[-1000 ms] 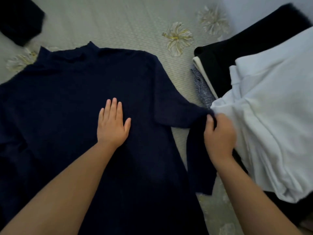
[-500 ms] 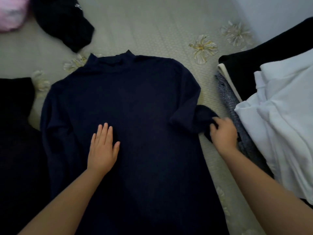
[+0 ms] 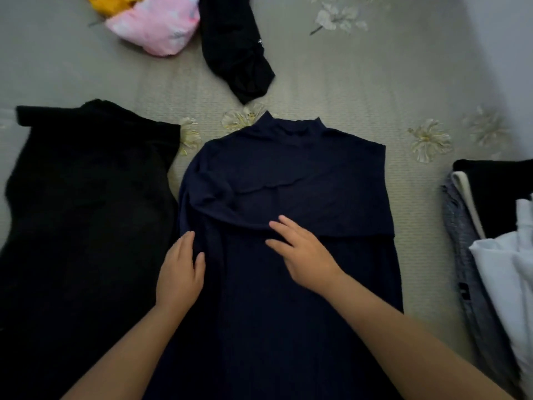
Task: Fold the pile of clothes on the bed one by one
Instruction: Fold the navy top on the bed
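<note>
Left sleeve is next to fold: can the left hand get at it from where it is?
Probably yes: the left hand rests open at the navy top's left edge, nothing lies over it, though the black garment crowds that side.

My left hand (image 3: 180,272) and right hand (image 3: 307,256): bare, no rings or watch; my forearms bare, no sleeves visible.

Your navy top (image 3: 288,174) lies flat on the bed, collar away from you, its right sleeve folded across the chest. Black clothes (image 3: 86,197) lie just left; a folded stack (image 3: 496,226) sits to the right.
</note>
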A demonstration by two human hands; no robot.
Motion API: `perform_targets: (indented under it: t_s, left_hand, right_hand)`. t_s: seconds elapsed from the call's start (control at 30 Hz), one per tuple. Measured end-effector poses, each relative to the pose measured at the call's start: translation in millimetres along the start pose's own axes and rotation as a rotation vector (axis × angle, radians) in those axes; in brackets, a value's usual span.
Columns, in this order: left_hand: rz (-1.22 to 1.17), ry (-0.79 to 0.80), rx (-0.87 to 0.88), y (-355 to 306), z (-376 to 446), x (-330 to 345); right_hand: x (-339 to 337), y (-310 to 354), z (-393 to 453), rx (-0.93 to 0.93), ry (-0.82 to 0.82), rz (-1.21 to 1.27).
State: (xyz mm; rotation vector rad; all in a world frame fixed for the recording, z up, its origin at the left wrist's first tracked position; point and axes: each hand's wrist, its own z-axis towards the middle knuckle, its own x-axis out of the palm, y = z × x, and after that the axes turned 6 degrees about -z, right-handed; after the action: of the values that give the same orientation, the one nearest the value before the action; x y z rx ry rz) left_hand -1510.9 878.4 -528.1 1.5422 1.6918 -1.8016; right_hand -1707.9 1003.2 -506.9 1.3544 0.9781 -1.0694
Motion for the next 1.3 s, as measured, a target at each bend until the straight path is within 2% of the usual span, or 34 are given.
perform_targets:
  t_s: [0.1, 0.23, 0.37, 0.43, 0.47, 0.53, 0.63, 0.7, 0.8, 0.9, 1.07, 1.13, 1.23, 1.3]
  left_hand:
    - [0.035, 0.024, 0.140, -15, 11, 4]
    - [0.104, -0.040, 0.291, -39, 41, 22]
    - [0.330, -0.002, 0.293, -47, 66, 41]
    - [0.472, 0.067, 0.198, -54, 74, 45]
    - [0.552, 0.112, 0.154, -58, 79, 47]
    - [0.650, 0.109, 0.169, -67, 92, 50]
    - [0.525, 0.119, 0.263, -82, 110, 60]
    - [0.489, 0.141, 0.278, -85, 124, 70]
    - [0.512, 0.140, 0.226, -85, 133, 74]
    - [0.453, 0.080, 0.261, -83, 135, 78]
    - [0.296, 0.074, 0.331, -96, 157, 89]
    - [0.286, 0.085, 0.369, -107, 171, 98]
    - [0.345, 0.058, 0.360, -118, 188, 110]
    - [0.407, 0.038, 0.334, -121, 194, 115]
  right_hand:
    - [3, -23, -25, 0.200, 0.072, -0.020]
    - [3, -72, -42, 0.472, 0.219, -0.234]
    - [9, -116, -51, 0.638, 0.389, -0.363]
    - [7, -130, -51, 0.643, 0.484, -0.349]
    - [4, -136, -50, 0.642, 0.481, -0.304]
    - [-7, -148, -45, 0.676, 0.336, -0.161]
    - [-25, -175, -20, 0.656, 0.066, -0.013]
    - [-29, -200, 5, 0.627, -0.004, -0.063]
    - [-22, -232, 46, 0.619, 0.069, -0.139]
    - [-8, -255, 60, 0.613, 0.175, -0.233]
    - [-8, -281, 48, 0.611, 0.041, -0.401]
    - [-11, -296, 45, 0.649, 0.066, -0.415]
    - [-15, -311, 47, 0.609, 0.135, -0.445]
    - [-14, -311, 47, 0.594, 0.116, -0.464]
